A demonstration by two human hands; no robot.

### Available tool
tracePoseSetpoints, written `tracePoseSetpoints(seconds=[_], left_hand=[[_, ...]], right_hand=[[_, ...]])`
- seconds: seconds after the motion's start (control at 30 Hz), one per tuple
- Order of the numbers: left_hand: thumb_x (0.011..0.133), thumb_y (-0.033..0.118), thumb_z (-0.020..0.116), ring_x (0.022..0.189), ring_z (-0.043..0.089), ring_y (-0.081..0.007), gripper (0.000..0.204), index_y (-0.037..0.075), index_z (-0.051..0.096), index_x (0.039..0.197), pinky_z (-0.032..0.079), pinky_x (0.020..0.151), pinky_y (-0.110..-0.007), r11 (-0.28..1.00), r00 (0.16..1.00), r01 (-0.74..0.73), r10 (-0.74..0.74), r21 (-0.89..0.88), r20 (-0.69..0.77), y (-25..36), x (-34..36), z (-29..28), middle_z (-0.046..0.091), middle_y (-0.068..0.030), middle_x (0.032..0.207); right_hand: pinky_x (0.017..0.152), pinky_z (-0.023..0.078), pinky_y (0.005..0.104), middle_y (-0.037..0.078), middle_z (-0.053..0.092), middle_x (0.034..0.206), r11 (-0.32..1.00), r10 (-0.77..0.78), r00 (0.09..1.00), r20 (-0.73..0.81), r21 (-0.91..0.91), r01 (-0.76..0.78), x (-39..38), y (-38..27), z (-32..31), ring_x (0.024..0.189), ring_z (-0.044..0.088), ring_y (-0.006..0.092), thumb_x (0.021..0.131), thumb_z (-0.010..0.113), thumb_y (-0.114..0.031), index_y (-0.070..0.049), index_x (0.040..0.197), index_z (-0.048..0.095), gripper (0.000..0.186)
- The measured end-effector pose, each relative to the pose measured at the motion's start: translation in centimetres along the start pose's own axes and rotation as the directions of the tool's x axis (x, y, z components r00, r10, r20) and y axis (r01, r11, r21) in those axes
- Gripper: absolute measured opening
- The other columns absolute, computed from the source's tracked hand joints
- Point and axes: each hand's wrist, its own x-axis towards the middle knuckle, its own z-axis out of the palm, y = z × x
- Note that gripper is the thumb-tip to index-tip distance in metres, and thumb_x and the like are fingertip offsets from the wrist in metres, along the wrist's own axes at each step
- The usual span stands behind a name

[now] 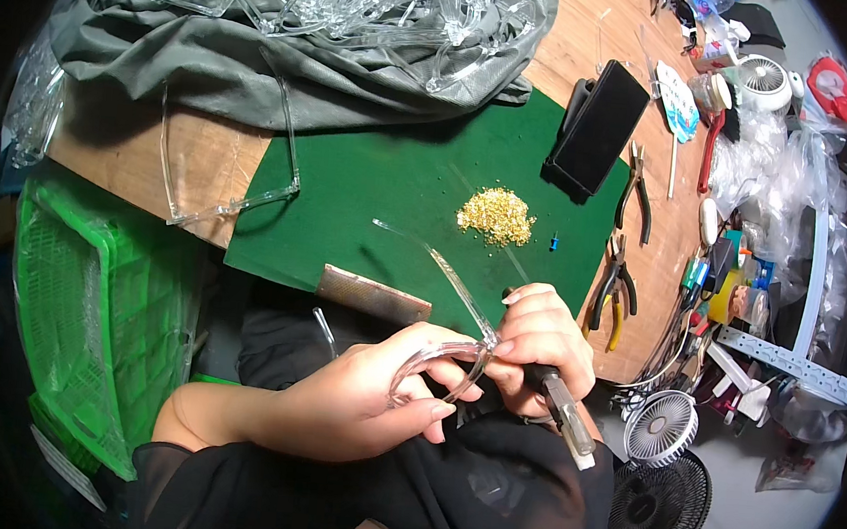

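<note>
My left hand (pixel 374 385) is closed around a clear plastic eyeglass frame (pixel 449 349), its fingers passing about a rim. One clear temple (pixel 461 292) of it points up and away over the green mat. My right hand (pixel 548 349) pinches the frame near its corner joint. That same hand also grips a dark, long-bodied tool (pixel 563 415) with a pale tip toward me; its kind I cannot make out. Beyond the hands lies a heap of tiny gold-coloured metal parts (pixel 497 217). A wooden-looking block (pixel 373 293) sits at the mat's near edge.
A green mat (pixel 370 181) covers the wooden table. Many clear frames (pixel 365 1) pile on grey cloth (pixel 259 73); one clear frame (pixel 289 145) lies at left. Right are a black phone (pixel 601 129), pliers (pixel 636 197) and more pliers (pixel 616 285). A green crate (pixel 92 308) stands left.
</note>
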Motion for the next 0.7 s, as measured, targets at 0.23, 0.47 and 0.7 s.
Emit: tracePoseSetpoints(seconds=[0.23,0.47,0.7], left_hand=[[0.086,-0.002,0.05,0.077,0.057,-0.0102,0.041,-0.004,0.036,0.124,0.048,0.07,-0.022,0.999,0.999,-0.019,0.017,-0.031,-0.045,0.0,-0.7,-0.5,0.056,-0.0098,0.103],[0.085,-0.002,0.051,0.072,0.057,-0.0092,0.036,-0.007,0.038,0.119,0.047,0.068,-0.02,0.996,0.99,0.057,-0.065,-0.067,-0.122,-0.3,-0.4,0.3,0.057,-0.0072,0.096],[0.085,-0.004,0.051,0.078,0.058,-0.0105,0.04,-0.008,0.035,0.121,0.049,0.067,-0.02,0.996,0.983,0.077,-0.085,-0.054,-0.165,-0.3,-0.4,0.4,0.054,-0.0111,0.103]], right_hand=[[0.071,0.047,0.032,0.012,0.059,0.083,0.72,0.669,0.662,0.338,-0.076,-0.69,-0.8,-2.9,-3.0,0.076,0.059,0.025,0.082,0.062,-0.018,-0.001,0.094,0.056,0.021],[0.061,0.045,0.0325,0.011,0.057,0.069,0.415,0.712,0.235,0.661,-0.126,-0.901,-0.1,-4.5,-3.8,0.065,0.058,0.0208,0.087,0.055,-0.028,-0.002,0.091,0.054,0.026],[0.062,0.046,0.036,0.016,0.058,0.072,0.485,0.721,0.213,0.659,-0.261,-0.835,1.6,-4.8,-3.8,0.068,0.06,0.0296,0.088,0.054,-0.031,0.0,0.09,0.054,0.031]])
